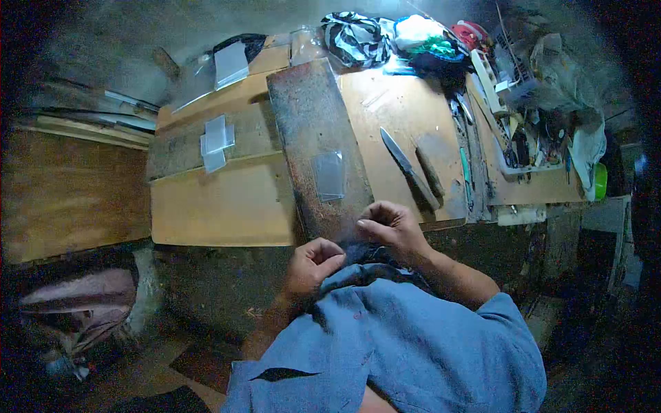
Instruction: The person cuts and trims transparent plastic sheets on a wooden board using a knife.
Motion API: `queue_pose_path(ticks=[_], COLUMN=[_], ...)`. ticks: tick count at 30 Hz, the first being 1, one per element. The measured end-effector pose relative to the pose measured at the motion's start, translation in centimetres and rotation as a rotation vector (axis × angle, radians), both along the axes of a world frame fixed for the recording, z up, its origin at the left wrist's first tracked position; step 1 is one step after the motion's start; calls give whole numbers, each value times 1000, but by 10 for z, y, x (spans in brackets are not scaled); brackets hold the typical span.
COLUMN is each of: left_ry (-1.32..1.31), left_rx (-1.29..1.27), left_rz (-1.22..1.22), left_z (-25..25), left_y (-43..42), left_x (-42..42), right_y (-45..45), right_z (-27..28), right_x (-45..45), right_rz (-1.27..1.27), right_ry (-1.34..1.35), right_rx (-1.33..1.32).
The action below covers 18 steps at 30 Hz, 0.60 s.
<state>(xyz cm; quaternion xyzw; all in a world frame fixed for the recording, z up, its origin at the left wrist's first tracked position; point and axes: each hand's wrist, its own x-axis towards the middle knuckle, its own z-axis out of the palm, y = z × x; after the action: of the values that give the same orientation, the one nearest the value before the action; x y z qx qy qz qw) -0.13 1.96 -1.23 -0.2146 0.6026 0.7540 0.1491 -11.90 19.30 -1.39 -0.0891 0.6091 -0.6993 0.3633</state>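
My left hand [315, 265] is closed in a pinch just in front of my lap, near the close end of a dark worn board [303, 103]. A little higher and to the right, my right hand [394, 227] is also pinched, beside the board's near end. Whatever lies between the fingers of either hand is too small or too clear to make out. On the board, just beyond my hands, rest thin clear plastic pieces [329, 177]. A knife [398, 151] lies right of the board, its blade pointing away, with a dark stick-like tool [429, 172] alongside.
More clear pieces [216, 142] lie overlapped on the wooden table [220, 213] at left. A pale sheet stack [231, 65] sits farther back. Plastic bags [358, 38] line the far edge. At right stands a tray [530, 168] of mixed tools near a power strip [487, 82].
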Motion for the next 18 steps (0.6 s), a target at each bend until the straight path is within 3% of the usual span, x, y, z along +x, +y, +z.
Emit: queue_pose_path(ticks=[3, 7, 9, 18], left_ry=[-4, -37, 124, 98], left_rx=[72, 18, -127, -99], left_rz=[70, 60, 170, 206], left_z=[13, -2, -10, -14], left_y=[8, 9, 12, 18], left_x=[-9, -11, -14, -9], right_y=[1, -5, -4, 1], right_z=[-2, 4, 1, -5], right_x=[8, 13, 13, 17], right_rz=[121, 110, 91, 92], right_ry=[192, 183, 166, 28], right_rx=[123, 122, 81, 116])
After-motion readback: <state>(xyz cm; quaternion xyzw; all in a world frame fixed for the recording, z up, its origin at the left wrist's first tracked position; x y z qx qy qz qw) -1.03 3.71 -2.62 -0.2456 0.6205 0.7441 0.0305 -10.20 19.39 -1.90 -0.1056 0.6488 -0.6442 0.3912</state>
